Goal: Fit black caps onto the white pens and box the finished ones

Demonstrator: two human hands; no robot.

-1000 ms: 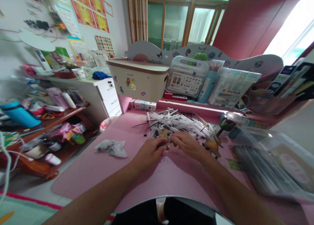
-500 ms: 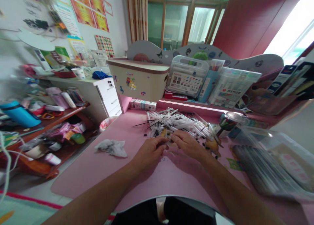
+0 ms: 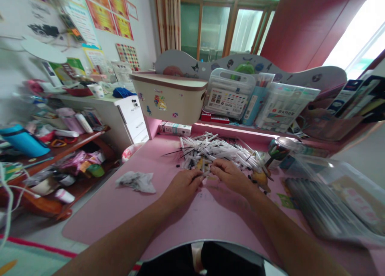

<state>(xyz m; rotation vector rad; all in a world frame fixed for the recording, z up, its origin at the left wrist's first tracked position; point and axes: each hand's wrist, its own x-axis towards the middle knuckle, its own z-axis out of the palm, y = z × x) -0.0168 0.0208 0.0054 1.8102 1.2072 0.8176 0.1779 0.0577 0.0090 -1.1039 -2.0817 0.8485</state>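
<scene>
A loose pile of thin white pen tubes lies on the pink desk, with thin black pieces among them. Just in front of it, my left hand is closed in a pinch on a small whitish pen piece. Close by on the right is my right hand, its thumb and fingers pressed together. Whatever its fingertips hold is too small to make out. Small black caps are scattered beside the right hand, near a brownish-yellow object.
A crumpled white tissue lies to the left. On the right stand a clear plastic box with dark pens and a can. Above the pile, a shelf carries a cream bin and clear marker cases.
My hands have drawn slightly apart, and the whitish piece between them shows more clearly. The pile and the things around it look the same.
</scene>
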